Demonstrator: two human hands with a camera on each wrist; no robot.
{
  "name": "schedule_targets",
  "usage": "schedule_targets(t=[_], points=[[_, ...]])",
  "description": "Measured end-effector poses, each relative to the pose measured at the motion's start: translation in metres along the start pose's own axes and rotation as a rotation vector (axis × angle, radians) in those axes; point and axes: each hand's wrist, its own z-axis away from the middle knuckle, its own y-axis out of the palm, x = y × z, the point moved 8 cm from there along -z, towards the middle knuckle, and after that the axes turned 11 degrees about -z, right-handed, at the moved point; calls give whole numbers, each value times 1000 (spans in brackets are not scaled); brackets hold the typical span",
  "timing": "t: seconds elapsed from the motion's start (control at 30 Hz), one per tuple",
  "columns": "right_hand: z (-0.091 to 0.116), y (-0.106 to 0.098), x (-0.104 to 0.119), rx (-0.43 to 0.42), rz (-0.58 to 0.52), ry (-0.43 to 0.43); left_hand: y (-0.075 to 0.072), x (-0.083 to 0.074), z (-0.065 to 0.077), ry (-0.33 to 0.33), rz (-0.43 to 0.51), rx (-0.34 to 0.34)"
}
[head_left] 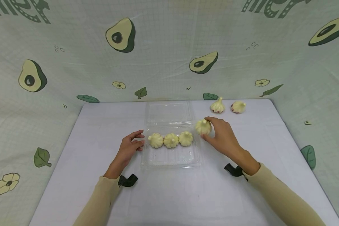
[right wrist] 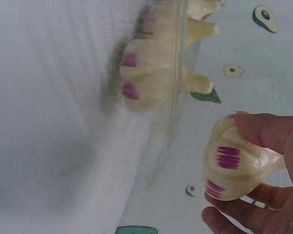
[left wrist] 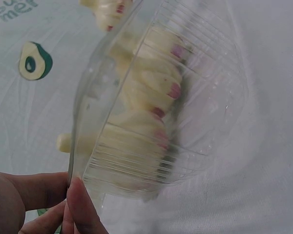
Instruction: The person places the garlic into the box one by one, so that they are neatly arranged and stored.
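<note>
My right hand [head_left: 222, 136] grips a garlic bulb [head_left: 203, 127] between thumb and fingers, just off the right rim of a clear plastic container [head_left: 172, 158]. In the right wrist view the held garlic bulb [right wrist: 229, 161] shows purple marks on its base. My left hand [head_left: 129, 145] pinches the container's left rim, thumb on one side and fingers on the other in the left wrist view. Inside the container, three garlic bulbs [head_left: 170, 140] sit side by side in a row along the back, stems up. The container's lid [head_left: 169, 113] lies folded back behind it.
Two more garlic bulbs stand at the back right of the table, one upright [head_left: 217, 106] and one tilted [head_left: 238, 107]. A white cloth [head_left: 101, 125] covers the table. Behind and beside it hangs an avocado-print curtain [head_left: 164, 40]. Black wrist mounts [head_left: 128, 180] stick out near both cuffs.
</note>
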Motion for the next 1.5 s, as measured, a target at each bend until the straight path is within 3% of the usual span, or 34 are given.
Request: schedule_targets(t=[0.67, 1.13, 1.5], points=[[19, 56, 81, 163, -4, -258, 0, -1, 0, 1, 12, 4], [17, 95, 103, 235, 28, -355, -1, -1, 0, 6, 4, -6], [13, 121, 114, 271, 142, -423, -1, 1, -1, 13, 4, -3]])
